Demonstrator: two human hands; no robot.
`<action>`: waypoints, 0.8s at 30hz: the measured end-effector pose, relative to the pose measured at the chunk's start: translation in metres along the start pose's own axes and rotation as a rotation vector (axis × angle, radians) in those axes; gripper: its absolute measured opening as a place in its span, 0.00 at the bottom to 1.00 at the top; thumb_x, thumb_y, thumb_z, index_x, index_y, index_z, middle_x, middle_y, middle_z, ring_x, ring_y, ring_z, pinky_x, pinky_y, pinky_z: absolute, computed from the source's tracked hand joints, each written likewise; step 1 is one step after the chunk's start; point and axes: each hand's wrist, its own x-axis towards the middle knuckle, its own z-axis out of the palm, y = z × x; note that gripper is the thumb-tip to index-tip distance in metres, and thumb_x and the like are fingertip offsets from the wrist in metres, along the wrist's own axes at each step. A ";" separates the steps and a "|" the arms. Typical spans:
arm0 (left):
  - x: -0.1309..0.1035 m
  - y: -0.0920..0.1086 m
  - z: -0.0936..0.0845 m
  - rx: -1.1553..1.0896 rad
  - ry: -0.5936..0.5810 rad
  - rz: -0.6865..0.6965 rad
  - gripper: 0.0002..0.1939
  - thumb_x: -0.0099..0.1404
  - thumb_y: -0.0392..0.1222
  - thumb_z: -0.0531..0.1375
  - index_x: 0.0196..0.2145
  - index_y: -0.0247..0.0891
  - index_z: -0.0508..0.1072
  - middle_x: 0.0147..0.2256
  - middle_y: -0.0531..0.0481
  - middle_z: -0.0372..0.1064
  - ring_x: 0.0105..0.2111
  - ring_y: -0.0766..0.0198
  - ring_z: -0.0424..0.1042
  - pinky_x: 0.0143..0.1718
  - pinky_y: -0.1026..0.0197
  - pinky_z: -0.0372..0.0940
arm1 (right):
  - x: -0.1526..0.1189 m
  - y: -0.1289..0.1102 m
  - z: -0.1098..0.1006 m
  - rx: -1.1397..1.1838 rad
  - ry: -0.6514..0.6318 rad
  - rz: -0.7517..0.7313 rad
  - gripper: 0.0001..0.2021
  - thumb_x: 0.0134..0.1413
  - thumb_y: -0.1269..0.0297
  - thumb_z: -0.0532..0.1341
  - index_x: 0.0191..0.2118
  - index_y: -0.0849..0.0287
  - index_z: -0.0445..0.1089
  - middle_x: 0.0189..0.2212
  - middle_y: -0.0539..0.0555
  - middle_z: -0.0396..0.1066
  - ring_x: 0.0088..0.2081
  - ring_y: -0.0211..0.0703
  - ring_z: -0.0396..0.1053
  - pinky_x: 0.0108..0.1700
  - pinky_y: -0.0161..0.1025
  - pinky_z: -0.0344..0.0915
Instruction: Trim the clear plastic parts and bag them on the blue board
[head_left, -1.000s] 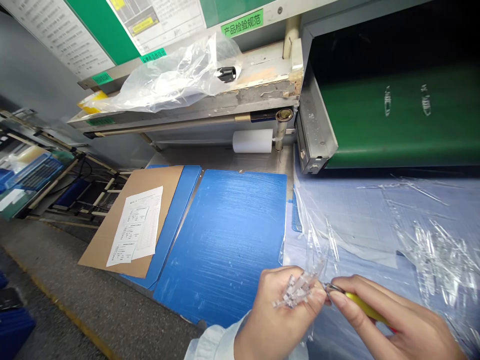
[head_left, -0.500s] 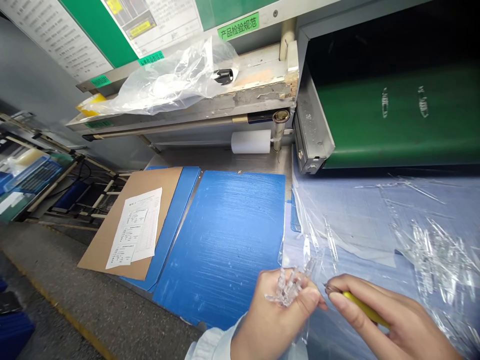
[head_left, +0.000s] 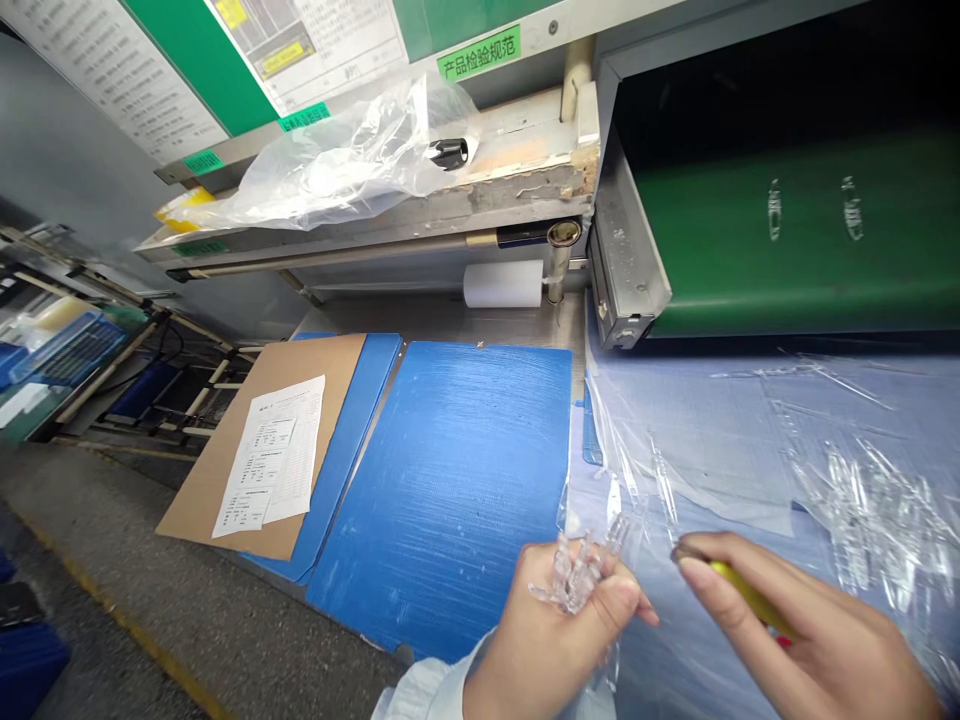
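Observation:
In the head view my left hand (head_left: 559,625) is closed round a bunch of small clear plastic parts (head_left: 576,575), which stick out above the thumb and fingers. My right hand (head_left: 787,620), a short way to the right, grips a yellow-handled tool (head_left: 750,595). Its working end is mostly hidden by the fingertips, so I cannot tell its exact kind. A single clear plastic part (head_left: 664,490) lies on the sheet just beyond the right fingertips. Further right is a heap of similar clear parts (head_left: 877,520).
A green conveyor belt (head_left: 810,280) at the back right carries two clear parts. A blue board (head_left: 457,480) lies left of my hands, beside brown cardboard (head_left: 300,385) with papers on it. Above stands a shelf (head_left: 517,190) with a plastic bag (head_left: 337,160).
My right hand has moved a little right and away from my left hand, tool still in it. The two parts on the belt have shifted slightly nearer. My left hand is nearly still.

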 end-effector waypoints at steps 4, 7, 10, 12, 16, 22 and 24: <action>0.004 -0.005 0.001 -0.119 -0.149 -0.074 0.20 0.60 0.56 0.60 0.28 0.33 0.73 0.25 0.49 0.70 0.17 0.74 0.56 0.19 0.67 0.52 | 0.014 0.001 0.004 0.503 -0.200 0.285 0.21 0.50 0.44 0.60 0.42 0.54 0.69 0.23 0.47 0.67 0.18 0.33 0.60 0.20 0.32 0.62; 0.008 -0.011 0.002 -0.280 -0.224 -0.055 0.19 0.58 0.55 0.61 0.26 0.33 0.72 0.25 0.49 0.71 0.14 0.76 0.54 0.16 0.68 0.49 | 0.021 -0.004 0.010 0.906 -0.275 0.447 0.19 0.51 0.44 0.60 0.34 0.58 0.68 0.19 0.44 0.57 0.15 0.28 0.46 0.17 0.30 0.55; 0.011 -0.013 0.001 -0.402 -0.234 -0.023 0.17 0.56 0.52 0.63 0.27 0.32 0.73 0.33 0.44 0.73 0.14 0.77 0.60 0.16 0.69 0.51 | 0.023 -0.003 0.009 0.937 -0.209 0.404 0.18 0.51 0.47 0.62 0.29 0.59 0.68 0.18 0.43 0.55 0.17 0.27 0.45 0.19 0.29 0.52; 0.013 -0.013 0.000 -0.461 -0.142 -0.022 0.15 0.55 0.49 0.64 0.27 0.31 0.73 0.36 0.44 0.72 0.18 0.75 0.65 0.18 0.69 0.54 | 0.024 -0.001 0.005 0.852 -0.170 0.381 0.18 0.51 0.48 0.63 0.28 0.59 0.68 0.18 0.44 0.56 0.17 0.27 0.45 0.19 0.30 0.48; 0.020 -0.017 0.003 -0.572 -0.072 -0.093 0.11 0.50 0.42 0.66 0.26 0.33 0.70 0.27 0.47 0.72 0.21 0.68 0.70 0.22 0.67 0.63 | 0.025 -0.002 -0.004 0.757 -0.204 0.409 0.20 0.51 0.44 0.61 0.27 0.59 0.67 0.16 0.44 0.53 0.17 0.30 0.43 0.19 0.32 0.45; 0.023 -0.026 0.013 -0.639 -0.164 -0.164 0.18 0.47 0.46 0.69 0.29 0.31 0.71 0.22 0.49 0.71 0.16 0.72 0.66 0.19 0.69 0.59 | 0.022 -0.014 0.001 0.802 -0.335 0.398 0.20 0.50 0.45 0.61 0.24 0.59 0.62 0.18 0.44 0.56 0.17 0.28 0.49 0.20 0.31 0.47; 0.022 -0.024 0.015 -0.569 -0.137 -0.157 0.20 0.45 0.48 0.71 0.29 0.31 0.71 0.25 0.49 0.72 0.17 0.72 0.66 0.18 0.70 0.56 | 0.021 -0.015 0.005 0.850 -0.337 0.424 0.20 0.51 0.46 0.61 0.23 0.58 0.61 0.19 0.43 0.58 0.16 0.28 0.55 0.20 0.31 0.52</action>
